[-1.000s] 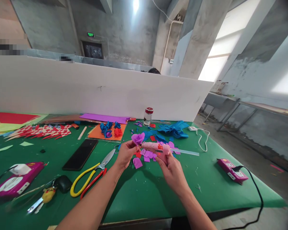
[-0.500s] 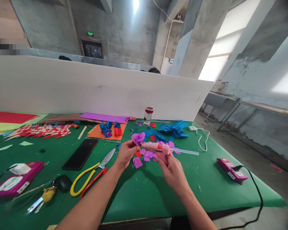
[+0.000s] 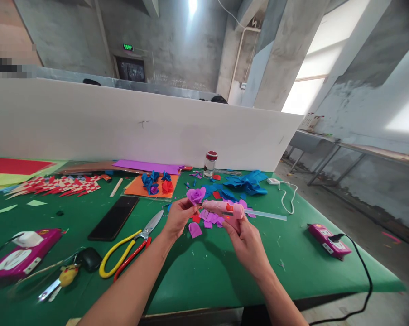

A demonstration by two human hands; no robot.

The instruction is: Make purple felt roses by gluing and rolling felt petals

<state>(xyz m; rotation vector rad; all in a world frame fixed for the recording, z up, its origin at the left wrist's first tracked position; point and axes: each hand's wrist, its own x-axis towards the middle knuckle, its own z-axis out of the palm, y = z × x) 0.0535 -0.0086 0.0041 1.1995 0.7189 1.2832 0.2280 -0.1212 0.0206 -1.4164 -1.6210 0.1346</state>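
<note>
My left hand (image 3: 179, 218) pinches a purple paper flower (image 3: 195, 195) by its base, petals upward. In my right hand (image 3: 247, 242) is a pink hot glue gun (image 3: 221, 208), fingers wrapped round its handle. A clear glue stick (image 3: 267, 214) juts from the gun's rear, and a small red light glows on its side. The nozzle points left, close to the flower's base; whether it touches cannot be made out. Purple paper petals (image 3: 210, 219) lie scattered beneath the gun, with one single petal (image 3: 195, 230) nearer me.
Left of my hands lie scissors (image 3: 146, 232), a black phone (image 3: 114, 218) and keys (image 3: 68, 276). Finished blue and red flowers (image 3: 151, 182) rest on orange paper (image 3: 132, 188). A lidded glass jar (image 3: 210, 164), blue crepe paper (image 3: 248, 182) and a purple power strip (image 3: 329, 241) are also on the table.
The glue gun has shifted slightly to the right, its nozzle drawing a little away from the flower's base. My left hand and the flower stay almost in place.
</note>
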